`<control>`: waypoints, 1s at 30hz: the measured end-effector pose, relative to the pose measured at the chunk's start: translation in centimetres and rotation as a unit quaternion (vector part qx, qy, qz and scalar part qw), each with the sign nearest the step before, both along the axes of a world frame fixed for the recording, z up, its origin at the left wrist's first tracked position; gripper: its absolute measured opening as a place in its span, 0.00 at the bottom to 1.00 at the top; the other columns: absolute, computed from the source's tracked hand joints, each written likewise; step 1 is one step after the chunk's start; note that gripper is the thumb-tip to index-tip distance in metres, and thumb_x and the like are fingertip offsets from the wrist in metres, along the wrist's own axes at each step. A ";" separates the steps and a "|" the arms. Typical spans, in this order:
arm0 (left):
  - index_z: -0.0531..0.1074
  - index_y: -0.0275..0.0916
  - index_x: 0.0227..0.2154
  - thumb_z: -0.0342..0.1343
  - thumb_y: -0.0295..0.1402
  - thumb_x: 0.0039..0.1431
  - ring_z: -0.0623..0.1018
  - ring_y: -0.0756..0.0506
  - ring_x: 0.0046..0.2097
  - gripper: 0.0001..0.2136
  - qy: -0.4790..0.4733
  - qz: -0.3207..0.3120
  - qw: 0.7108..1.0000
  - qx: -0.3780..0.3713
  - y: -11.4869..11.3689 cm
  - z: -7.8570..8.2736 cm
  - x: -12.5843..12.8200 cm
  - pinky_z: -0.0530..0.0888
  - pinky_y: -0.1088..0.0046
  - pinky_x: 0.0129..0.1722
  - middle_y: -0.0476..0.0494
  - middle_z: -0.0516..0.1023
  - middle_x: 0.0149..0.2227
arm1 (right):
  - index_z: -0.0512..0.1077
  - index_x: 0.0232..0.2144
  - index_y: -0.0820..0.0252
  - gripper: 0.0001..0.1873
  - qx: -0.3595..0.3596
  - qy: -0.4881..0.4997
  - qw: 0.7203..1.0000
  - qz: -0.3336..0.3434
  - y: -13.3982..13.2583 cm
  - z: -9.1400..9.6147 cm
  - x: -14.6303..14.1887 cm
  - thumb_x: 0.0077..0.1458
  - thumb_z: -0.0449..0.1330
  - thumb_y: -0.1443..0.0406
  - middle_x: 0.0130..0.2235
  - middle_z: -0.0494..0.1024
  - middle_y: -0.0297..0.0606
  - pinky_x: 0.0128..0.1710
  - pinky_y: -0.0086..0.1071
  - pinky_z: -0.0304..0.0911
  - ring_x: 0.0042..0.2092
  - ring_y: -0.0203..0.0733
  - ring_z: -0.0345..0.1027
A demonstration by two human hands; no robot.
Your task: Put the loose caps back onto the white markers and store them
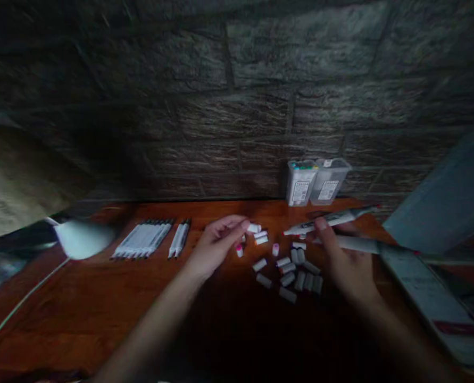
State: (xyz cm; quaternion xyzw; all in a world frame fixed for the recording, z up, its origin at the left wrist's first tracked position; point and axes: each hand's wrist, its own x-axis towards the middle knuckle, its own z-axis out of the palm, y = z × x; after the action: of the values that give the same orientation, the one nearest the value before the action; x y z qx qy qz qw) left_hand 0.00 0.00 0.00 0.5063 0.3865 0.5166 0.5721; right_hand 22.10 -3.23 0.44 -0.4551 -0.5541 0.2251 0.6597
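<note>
My right hand (342, 263) grips a white marker (332, 219) that lies across the fingers, tip pointing left; a second marker (360, 244) sits under the same hand. My left hand (216, 242) hovers over the table with its fingers curled toward a white cap (254, 228) at the fingertips. Several loose marker caps (292, 268), white and grey with a few pink ends, lie scattered between the two hands. A row of several capped white markers (143, 238) lies to the left, with two more (180, 238) beside it.
Two clear plastic marker boxes (316, 181) stand against the dark brick wall (237, 96). A white lamp head (85, 238) with its cable is at the left. A flat package (432, 292) lies at the right on the brown wooden table (101, 308).
</note>
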 end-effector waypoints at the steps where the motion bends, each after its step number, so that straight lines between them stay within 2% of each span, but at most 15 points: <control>1: 0.78 0.34 0.33 0.69 0.38 0.49 0.69 0.55 0.26 0.13 -0.028 0.004 0.999 -0.017 -0.1 0.0 0.1 0.68 0.82 0.27 0.48 0.77 0.27 | 0.77 0.29 0.55 0.09 0.002 -0.012 1.000 0.006 -0.2 -0.1 0.0 0.57 0.63 0.58 0.27 0.80 0.31 0.27 0.27 0.71 0.27 0.37 0.75; 5: 0.75 0.35 0.30 0.70 0.38 0.46 0.68 0.55 0.26 0.14 -0.085 -0.003 0.995 -0.045 -0.6 -0.1 0.7 0.67 0.80 0.26 0.50 0.75 0.27 | 0.77 0.32 0.55 0.06 0.030 -0.065 0.997 0.021 -0.7 -0.3 -0.1 0.58 0.63 0.61 0.36 0.81 0.34 0.35 0.30 0.74 0.35 0.39 0.77; 10: 0.74 0.36 0.30 0.64 0.39 0.55 0.66 0.54 0.26 0.11 -0.033 -0.042 0.999 0.007 -0.8 -0.5 0.8 0.65 0.78 0.27 0.50 0.73 0.26 | 0.76 0.34 0.55 0.03 0.096 -0.121 0.988 0.016 -1.3 -0.1 -0.7 0.57 0.63 0.67 0.36 0.81 0.35 0.36 0.31 0.75 0.37 0.39 0.77; 14: 0.76 0.36 0.35 0.60 0.39 0.60 0.67 0.53 0.27 0.10 0.065 -0.042 0.992 0.095 -0.7 -0.8 0.2 0.64 0.77 0.27 0.49 0.73 0.27 | 0.76 0.35 0.55 0.03 0.126 -0.157 0.980 0.014 -1.5 0.0 -0.9 0.57 0.63 0.68 0.33 0.81 0.34 0.28 0.28 0.74 0.31 0.37 0.77; 18: 0.77 0.38 0.39 0.60 0.37 0.60 0.70 0.52 0.29 0.09 0.081 -0.059 0.986 0.133 -0.7 -0.7 0.0 0.65 0.77 0.28 0.47 0.76 0.31 | 0.76 0.36 0.54 0.04 0.140 -0.190 0.972 -0.006 -1.8 -0.1 -0.7 0.56 0.64 0.65 0.34 0.82 0.34 0.25 0.27 0.73 0.30 0.37 0.77; 27: 0.79 0.40 0.43 0.59 0.33 0.62 0.75 0.52 0.31 0.09 0.073 -0.083 0.986 0.124 -0.7 -0.8 -0.4 0.71 0.77 0.32 0.45 0.80 0.35 | 0.77 0.36 0.53 0.04 0.136 -0.216 0.966 -0.028 -1.9 0.0 -0.7 0.56 0.64 0.64 0.34 0.81 0.35 0.27 0.30 0.74 0.31 0.40 0.77; 30: 0.80 0.42 0.43 0.60 0.31 0.61 0.78 0.51 0.33 0.09 0.055 -0.097 0.987 0.112 -0.7 -0.8 -0.5 0.75 0.75 0.35 0.45 0.82 0.38 | 0.77 0.36 0.53 0.03 0.134 -0.221 0.966 -0.024 -1.9 0.0 -0.8 0.57 0.64 0.63 0.33 0.81 0.34 0.27 0.27 0.74 0.31 0.38 0.77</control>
State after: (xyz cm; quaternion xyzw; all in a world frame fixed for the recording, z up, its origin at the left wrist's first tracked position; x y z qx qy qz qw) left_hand -0.52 -0.68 -0.77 0.6300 0.3057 0.4701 0.5372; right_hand 21.28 -5.08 0.44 -0.4141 -0.7001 0.0263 0.5811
